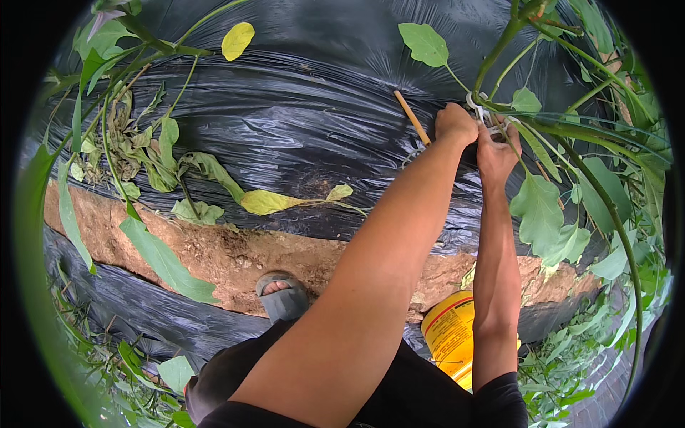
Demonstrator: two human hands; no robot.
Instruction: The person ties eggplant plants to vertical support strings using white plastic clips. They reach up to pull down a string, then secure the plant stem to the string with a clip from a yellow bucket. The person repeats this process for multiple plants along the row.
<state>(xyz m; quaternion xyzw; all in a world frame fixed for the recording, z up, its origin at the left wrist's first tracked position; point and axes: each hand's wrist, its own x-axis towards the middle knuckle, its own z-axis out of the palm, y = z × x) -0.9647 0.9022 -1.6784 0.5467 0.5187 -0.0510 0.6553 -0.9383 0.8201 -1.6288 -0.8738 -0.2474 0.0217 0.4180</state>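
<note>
My left hand [455,124] is curled into a fist just left of a white plastic loop [475,106]; its fingertips and anything in them are hidden. The loop goes around the green stem of a leafy plant [488,67], which looks like an eggplant. Close beside it, my right hand [497,152] has its thumb and fingers closed on the white plastic at the base of the stem. A leaf stalk passes across those fingers. A light wooden stick [411,116] lies on the black plastic mulch film [299,123], partly behind my left forearm.
A yellow bucket [449,334] bearing writing stands by my right forearm. Bare soil [225,262] runs between the film strips, with my sandalled foot [282,294] on it. Wilted leaves [144,144] lie at left. Branches [615,208] hang at right; a blurred leaf [37,230] is close by.
</note>
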